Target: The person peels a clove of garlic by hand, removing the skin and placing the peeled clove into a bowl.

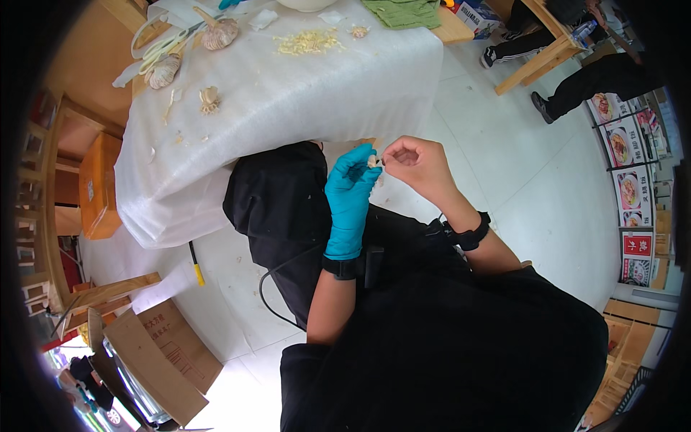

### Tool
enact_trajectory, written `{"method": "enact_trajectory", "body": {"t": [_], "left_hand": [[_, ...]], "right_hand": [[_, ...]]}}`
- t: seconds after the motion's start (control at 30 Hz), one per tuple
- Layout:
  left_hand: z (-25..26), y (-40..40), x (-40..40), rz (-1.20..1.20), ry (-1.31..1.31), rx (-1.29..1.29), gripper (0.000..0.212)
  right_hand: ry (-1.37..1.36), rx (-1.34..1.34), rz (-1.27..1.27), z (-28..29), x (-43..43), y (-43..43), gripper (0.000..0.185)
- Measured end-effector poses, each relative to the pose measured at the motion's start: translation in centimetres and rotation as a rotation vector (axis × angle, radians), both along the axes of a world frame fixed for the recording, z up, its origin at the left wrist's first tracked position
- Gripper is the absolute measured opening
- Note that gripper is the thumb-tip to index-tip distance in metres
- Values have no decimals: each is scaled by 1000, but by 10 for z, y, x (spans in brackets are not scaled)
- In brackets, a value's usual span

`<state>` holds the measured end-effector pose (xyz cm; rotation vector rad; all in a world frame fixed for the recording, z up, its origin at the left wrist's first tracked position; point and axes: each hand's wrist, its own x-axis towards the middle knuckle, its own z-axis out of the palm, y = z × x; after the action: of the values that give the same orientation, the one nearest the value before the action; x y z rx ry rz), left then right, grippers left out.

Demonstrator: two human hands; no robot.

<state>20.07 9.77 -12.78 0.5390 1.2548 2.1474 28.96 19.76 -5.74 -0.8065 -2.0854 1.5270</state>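
My left hand [351, 197], in a teal disposable glove, holds a small garlic clove [373, 161] between thumb and fingertips, over the floor just off the table's front edge. Bare and close on its right, my right hand [418, 164] pinches at the clove's edge, where a pale bit of skin shows. On the white sheet-covered table [259, 92] lie two garlic bulbs, one with a stalk [219, 34] and one lower left [163, 71]. A partly broken bulb [209, 101] sits nearer me. Farther back is a pile of chopped garlic [307, 42], beside another bulb remnant [359, 32].
A white bowl [307, 4] and a green cloth [402, 12] are at the table's far side. Cardboard boxes [181, 345] stand at lower left, near a yellow-handled tool [198, 274] on the floor. Other people's legs [594, 81] show at upper right.
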Motion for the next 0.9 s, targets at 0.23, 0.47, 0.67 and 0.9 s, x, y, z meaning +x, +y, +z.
{"method": "enact_trajectory", "body": {"t": [0.23,0.47,0.67,0.9], "left_hand": [[-1,0,-5,9,-181,100,31],[0,-2,-8,-31,-231,116,35],[-3,0,-7,-28,-223,105,34],[1,-1,-4,-27,-83,25,27]], "right_hand": [[-127,55,-10,-2,6,6,7],[-178,118,-4,0,11,13,13],[12,119,66,4,5,5,20],[52,172,63,8,-1,-1,22]]}}
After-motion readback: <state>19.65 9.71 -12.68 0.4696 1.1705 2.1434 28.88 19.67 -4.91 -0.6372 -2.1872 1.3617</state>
